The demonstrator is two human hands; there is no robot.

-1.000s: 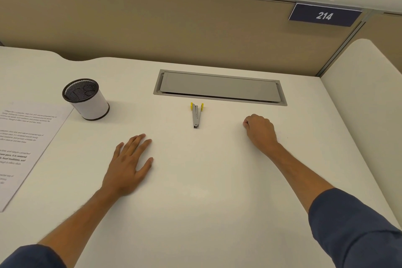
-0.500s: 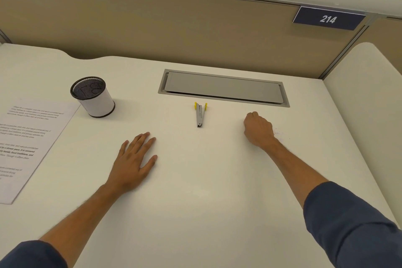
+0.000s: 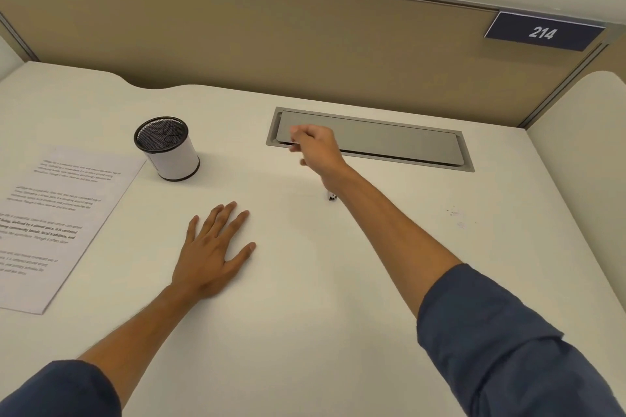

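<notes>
Staple remover (image 3: 331, 197) is mostly hidden under the wrist of the curled right hand (image 3: 316, 149), its hold not discernible; left hand (image 3: 211, 252) is laid flat, empty, apart.

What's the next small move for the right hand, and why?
Probably carry the right hand left until it is over the mesh cup, then open it. It hangs above the desk with fingertips pinched together, pointing toward the cup; whether they hold anything is too small to tell. The left hand lies flat on the desk, clear of that path.
</notes>
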